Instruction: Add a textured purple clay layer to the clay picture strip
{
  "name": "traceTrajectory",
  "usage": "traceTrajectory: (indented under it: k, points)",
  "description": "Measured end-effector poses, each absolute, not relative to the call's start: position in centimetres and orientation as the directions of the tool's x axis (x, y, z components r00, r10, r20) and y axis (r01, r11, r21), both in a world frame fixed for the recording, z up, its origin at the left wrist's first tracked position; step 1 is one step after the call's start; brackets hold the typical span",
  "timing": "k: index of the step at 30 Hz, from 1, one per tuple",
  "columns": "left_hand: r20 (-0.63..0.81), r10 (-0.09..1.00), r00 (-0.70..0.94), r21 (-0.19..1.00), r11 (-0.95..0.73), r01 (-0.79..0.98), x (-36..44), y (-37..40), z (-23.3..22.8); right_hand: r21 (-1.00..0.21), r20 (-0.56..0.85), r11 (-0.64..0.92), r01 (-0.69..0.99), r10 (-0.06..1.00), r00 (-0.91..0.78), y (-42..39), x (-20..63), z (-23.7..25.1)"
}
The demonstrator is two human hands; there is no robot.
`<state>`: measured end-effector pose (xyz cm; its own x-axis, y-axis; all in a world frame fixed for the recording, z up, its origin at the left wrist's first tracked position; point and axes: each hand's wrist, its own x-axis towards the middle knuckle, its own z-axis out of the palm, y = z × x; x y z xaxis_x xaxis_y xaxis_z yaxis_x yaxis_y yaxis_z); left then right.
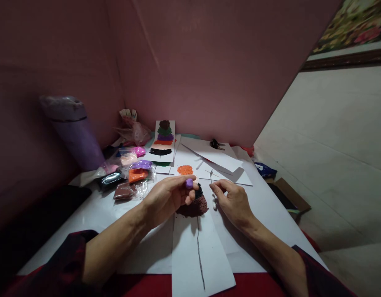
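Note:
My left hand (167, 197) pinches a small lump of purple clay (189, 183) between thumb and fingers, just above a white paper strip (196, 251) with a dark line down it. On the strip's far end sits a brown and black patch of pressed clay (195, 207). My right hand (233, 201) rests on the table beside that patch, fingers curled, with a small white bit (214, 203) near its fingertips. Whether it holds that bit is unclear.
Several small bags of coloured clay (133, 173) lie at the left. A finished card with stacked colour patches (162, 141) leans at the back. An orange patch (185, 169) sits on loose white sheets (221, 163). A purple bottle (75, 132) stands far left; a pink wall runs behind.

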<state>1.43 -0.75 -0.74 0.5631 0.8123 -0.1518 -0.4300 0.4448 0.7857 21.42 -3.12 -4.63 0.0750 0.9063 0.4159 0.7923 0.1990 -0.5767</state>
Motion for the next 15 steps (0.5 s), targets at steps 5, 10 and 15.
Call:
traceTrajectory:
  k: [5, 10, 15]
  points:
    - [-0.089, 0.826, 0.557, 0.89, 0.317, -0.329, 1.4, -0.77, -1.5, -0.591, 0.458, 0.237, 0.771, 0.885, 0.079, -3.27, 21.34, -4.54]
    - [-0.021, 0.868, 0.496, 0.974, 0.131, -0.187, 1.57, -1.1, -1.31, -0.605, 0.473, 0.244, 0.758, 0.876, 0.096, -3.29, 21.38, -4.58]
    - [0.054, 0.896, 0.442, 0.965, 0.067, -0.253, 1.78, -1.19, -0.97, -0.589, 0.512, 0.295, 0.752, 0.856, 0.065, -3.48, 21.17, -4.44]
